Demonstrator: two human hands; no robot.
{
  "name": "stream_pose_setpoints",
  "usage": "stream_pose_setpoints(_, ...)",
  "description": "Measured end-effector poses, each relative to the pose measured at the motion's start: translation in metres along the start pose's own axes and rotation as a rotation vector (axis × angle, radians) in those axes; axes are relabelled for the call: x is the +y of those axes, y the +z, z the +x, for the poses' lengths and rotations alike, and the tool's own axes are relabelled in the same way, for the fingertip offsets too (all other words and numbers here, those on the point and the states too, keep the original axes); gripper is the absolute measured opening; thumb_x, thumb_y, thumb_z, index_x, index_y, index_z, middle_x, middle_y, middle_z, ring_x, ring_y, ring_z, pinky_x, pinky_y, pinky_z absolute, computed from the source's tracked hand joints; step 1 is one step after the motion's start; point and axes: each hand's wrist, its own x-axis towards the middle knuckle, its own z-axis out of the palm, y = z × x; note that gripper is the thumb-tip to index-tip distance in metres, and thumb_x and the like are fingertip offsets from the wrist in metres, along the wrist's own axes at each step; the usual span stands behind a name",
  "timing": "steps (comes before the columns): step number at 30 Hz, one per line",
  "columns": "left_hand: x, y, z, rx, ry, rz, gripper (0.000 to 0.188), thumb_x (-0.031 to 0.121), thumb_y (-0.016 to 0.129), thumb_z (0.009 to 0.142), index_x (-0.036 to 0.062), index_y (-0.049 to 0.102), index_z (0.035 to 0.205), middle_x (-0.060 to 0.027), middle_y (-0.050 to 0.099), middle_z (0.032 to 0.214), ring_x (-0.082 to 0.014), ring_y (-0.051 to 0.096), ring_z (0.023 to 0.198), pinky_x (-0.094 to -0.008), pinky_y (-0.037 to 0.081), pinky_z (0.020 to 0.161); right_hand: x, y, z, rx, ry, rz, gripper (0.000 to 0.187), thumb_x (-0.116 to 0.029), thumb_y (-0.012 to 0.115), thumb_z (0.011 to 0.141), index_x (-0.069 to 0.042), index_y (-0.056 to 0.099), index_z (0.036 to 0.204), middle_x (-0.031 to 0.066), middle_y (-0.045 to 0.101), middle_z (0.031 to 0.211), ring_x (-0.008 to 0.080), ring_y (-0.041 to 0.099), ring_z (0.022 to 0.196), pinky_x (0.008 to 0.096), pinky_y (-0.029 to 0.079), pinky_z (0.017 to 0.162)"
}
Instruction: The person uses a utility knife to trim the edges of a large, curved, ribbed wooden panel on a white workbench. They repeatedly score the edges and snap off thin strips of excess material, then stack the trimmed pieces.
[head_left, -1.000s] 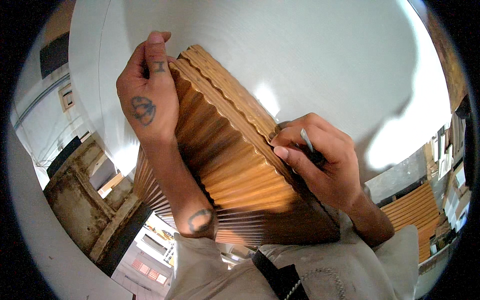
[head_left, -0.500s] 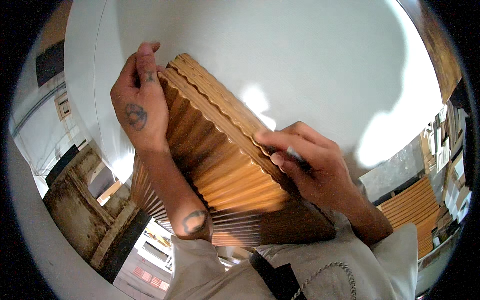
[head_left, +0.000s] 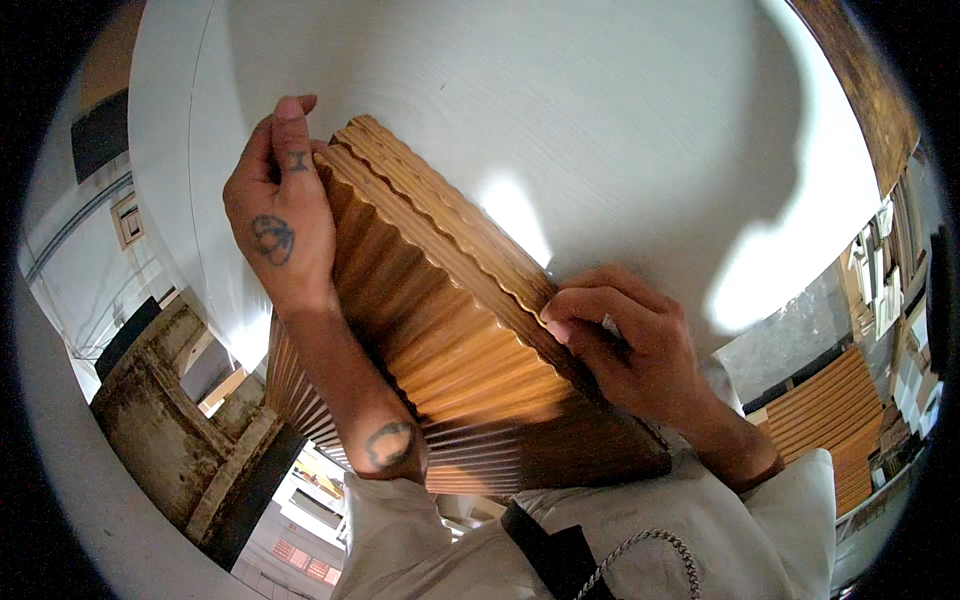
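Observation:
A fluted brown wooden panel (head_left: 440, 310) stands tilted in front of me, its wavy edge facing up. A second wavy-edged board (head_left: 440, 195) lies along its far side, a thin gap running between them. My left hand (head_left: 285, 205) is curled at the far-left end, its fingers partly hidden behind the corner and the forearm lying across the ribbed face. At the near-right part of the wavy edge, my right hand (head_left: 630, 340) is closed in a pinch, fingertips touching the wood. A small pale glint shows between its fingers; what it holds is too hidden to name.
Under the panels is a large white surface (head_left: 620, 130) with bright light patches and shadows. A worn brown chair-like piece (head_left: 170, 400) stands at lower left. Slatted wood (head_left: 830, 425) and stacked pieces (head_left: 885, 270) are at the right.
My right hand has drawn slightly back toward me along the wavy edge, its fingertips now closer together. The left hand and panels have barely moved.

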Motion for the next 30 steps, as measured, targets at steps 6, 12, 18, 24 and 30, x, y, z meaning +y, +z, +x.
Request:
stream_pose_setpoints(6,-0.001,0.001,0.0,0.012,0.008,-0.027,0.05,0.052,0.051,0.1,0.0078,0.074,0.108,-0.0033,0.06,0.072,-0.0149,0.054,0.073,-0.0329,0.045,0.075,-0.002,0.0,0.002,-0.011,0.027,0.073,0.018,-0.012,0.066,0.092,-0.004,0.064,0.108,0.015,0.063,0.096,0.0339,0.065,0.089,0.0405,0.054,0.076)
stream_pose_setpoints(12,0.004,0.001,0.0,0.0,-0.008,0.007,0.05,0.05,0.051,0.1,0.006,0.073,0.108,-0.0057,0.063,0.074,-0.0164,0.059,0.075,-0.0328,0.046,0.077,-0.005,0.002,0.036,-0.076,-0.027,0.05,0.022,-0.014,0.062,0.096,-0.002,0.063,0.114,0.0144,0.061,0.099,0.0282,0.063,0.089,0.0373,0.05,0.079)
stream_pose_setpoints(18,0.003,-0.001,-0.001,-0.021,-0.049,0.001,0.048,0.046,0.053,0.101,0.0035,0.072,0.111,-0.0081,0.066,0.077,-0.0174,0.06,0.075,-0.0331,0.048,0.075,-0.008,0.013,0.054,-0.05,-0.048,0.095,0.019,-0.008,0.063,0.094,-0.001,0.065,0.112,0.0118,0.062,0.098,0.0197,0.062,0.087,0.0311,0.049,0.076)
stream_pose_setpoints(24,0.001,0.002,0.001,0.036,0.04,0.006,0.046,0.043,0.053,0.101,0.0029,0.072,0.111,-0.0109,0.069,0.081,-0.0195,0.063,0.078,-0.0336,0.049,0.078,-0.007,0.015,0.052,0.007,-0.083,0.021,0.014,-0.009,0.067,0.092,0.0,0.064,0.102,0.0083,0.063,0.092,0.0172,0.062,0.082,0.031,0.049,0.074)
stream_pose_setpoints(30,0.001,0.001,0.001,0.01,0.003,0.011,0.046,0.044,0.053,0.101,0.0041,0.073,0.11,-0.0102,0.069,0.081,-0.0206,0.064,0.079,-0.0345,0.049,0.079,-0.007,0.015,0.052,0.0,-0.063,0.035,0.01,-0.008,0.067,0.092,-0.001,0.064,0.098,0.0092,0.063,0.093,0.0185,0.062,0.082,0.0307,0.049,0.073)
